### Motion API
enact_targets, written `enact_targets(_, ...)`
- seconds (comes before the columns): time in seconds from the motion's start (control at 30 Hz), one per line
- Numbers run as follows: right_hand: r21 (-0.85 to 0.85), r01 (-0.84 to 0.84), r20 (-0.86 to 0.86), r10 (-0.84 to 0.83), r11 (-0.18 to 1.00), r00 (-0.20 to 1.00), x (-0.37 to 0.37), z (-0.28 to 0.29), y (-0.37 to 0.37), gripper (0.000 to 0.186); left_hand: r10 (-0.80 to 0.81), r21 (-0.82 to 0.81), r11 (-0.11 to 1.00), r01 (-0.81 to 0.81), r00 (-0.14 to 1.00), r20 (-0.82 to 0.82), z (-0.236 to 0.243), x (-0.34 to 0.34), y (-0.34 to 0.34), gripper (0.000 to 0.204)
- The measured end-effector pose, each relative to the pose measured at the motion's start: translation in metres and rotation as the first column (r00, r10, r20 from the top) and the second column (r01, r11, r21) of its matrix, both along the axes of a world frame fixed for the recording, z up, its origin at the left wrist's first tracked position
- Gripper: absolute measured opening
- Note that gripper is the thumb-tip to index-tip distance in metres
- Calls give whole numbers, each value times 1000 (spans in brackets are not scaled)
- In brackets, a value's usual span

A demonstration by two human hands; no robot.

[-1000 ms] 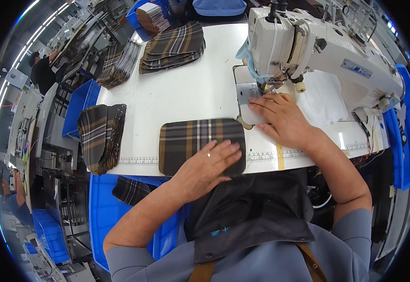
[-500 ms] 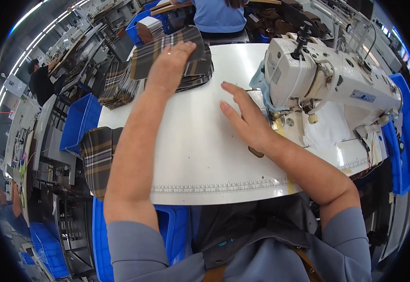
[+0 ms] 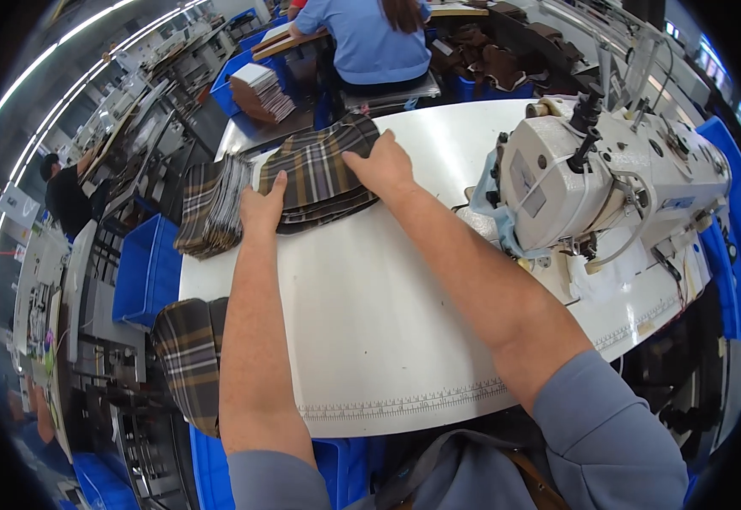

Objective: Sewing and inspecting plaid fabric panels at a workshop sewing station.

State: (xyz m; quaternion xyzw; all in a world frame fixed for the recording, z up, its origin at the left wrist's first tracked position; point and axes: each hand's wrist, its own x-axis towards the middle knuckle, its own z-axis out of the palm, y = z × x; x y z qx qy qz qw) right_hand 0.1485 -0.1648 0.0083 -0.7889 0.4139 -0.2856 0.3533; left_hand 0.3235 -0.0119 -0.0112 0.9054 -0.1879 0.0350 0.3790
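1. Place was a sewing workshop, factory-floor type.
2. Main evidence: white industrial sewing machine [image 3: 549, 187] mounted on a white worktable [image 3: 370, 331], with a ruler scale [image 3: 404, 404] running along its near edge.
3. Stock sat in batches: stacked plaid fabric pieces [image 3: 319, 174] at the table's far side, brown pieces [image 3: 499, 66] heaped beyond.
4. Blue plastic bin [image 3: 147, 268] stood beside the table.
5. Other people worked nearby: one in a blue shirt [image 3: 366, 38] ahead, one in dark clothing [image 3: 68, 194] at left.
6. Rows of workbenches ran back under long strip lights [image 3: 68, 32].
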Motion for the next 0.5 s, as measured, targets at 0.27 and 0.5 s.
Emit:
enact_targets(0.27, 420, -416, 510, 170, 806, 843, -14, -16, -12, 39, -345, -475, 876, 82, 795, -499, 14, -13, 29, 70)
enact_targets(0.5, 152, -663, 820, 281, 733, 499, -80, 25, 40, 33, -636, -902, 423, 88, 738, -227, 42, -85, 64, 69)
